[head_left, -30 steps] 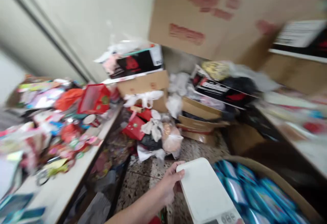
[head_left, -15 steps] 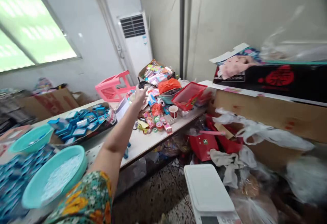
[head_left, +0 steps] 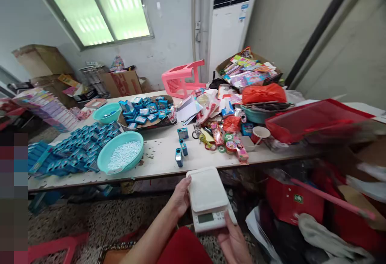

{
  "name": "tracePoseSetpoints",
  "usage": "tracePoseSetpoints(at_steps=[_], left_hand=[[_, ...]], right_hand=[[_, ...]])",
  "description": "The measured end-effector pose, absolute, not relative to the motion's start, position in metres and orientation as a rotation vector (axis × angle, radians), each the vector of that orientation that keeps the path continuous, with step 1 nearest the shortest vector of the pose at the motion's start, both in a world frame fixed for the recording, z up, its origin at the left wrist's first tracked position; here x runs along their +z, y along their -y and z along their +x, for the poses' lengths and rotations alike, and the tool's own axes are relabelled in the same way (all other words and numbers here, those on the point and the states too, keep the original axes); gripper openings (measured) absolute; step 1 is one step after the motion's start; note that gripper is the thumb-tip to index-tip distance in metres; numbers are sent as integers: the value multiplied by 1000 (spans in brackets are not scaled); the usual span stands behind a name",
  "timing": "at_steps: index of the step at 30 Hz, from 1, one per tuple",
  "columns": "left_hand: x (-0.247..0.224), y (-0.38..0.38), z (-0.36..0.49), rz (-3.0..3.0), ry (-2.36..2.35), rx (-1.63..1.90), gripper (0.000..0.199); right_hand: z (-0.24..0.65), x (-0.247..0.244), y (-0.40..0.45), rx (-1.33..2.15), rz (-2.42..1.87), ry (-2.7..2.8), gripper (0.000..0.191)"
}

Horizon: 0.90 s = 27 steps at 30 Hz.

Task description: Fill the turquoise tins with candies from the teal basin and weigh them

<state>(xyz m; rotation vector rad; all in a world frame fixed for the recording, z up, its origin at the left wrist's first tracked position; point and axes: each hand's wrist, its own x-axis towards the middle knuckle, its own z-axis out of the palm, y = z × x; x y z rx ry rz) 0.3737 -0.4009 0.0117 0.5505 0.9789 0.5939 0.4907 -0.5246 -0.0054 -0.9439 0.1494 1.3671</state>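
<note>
Both hands are holding the scale, a white one with a flat tray. The left hand is gripping its left side, thumb lying along the tray's edge. The right hand is holding the near right corner, thumb resting by the keys, to the right of the display. Fingers beneath the scale are mostly hiding from view. Nothing is lying on the tray. Display reading: cannot tell.

Position: the scale is hanging in front of the desk, above the person's lap, its far end overlapping the desk's near edge in this view; contact with the desk cannot be told.

On the desk, beyond the scale and slightly left, three blue boxes are standing in a loose row. Further left, a turquoise bowl is holding many small white pieces, and rows of blue boxes are crowding beside it. Behind the bowl, a carton is holding more blue boxes. To the right, tape rolls are lying near a cup. A pink stool is lying tipped at the back.
</note>
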Motion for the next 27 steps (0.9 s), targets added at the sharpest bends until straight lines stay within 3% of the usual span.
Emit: tracePoseSetpoints(at_steps=[5, 9, 15, 21, 27], left_hand=[[3, 285, 291, 428, -1076, 987, 45], [-19, 177, 222, 457, -1186, 1177, 37], [-74, 46, 205, 586, -1308, 1136, 29], [-128, -5, 224, 611, -1406, 998, 31], [-140, -25, 227, 795, -1629, 940, 29]], right_hand=[[439, -6, 414, 1634, -912, 106, 62], [438, -24, 349, 1640, -1139, 174, 60], [469, -60, 320, 1516, -1482, 47, 62], [488, -78, 314, 1545, -1601, -64, 62], [512, -87, 287, 1637, -1615, -44, 58]])
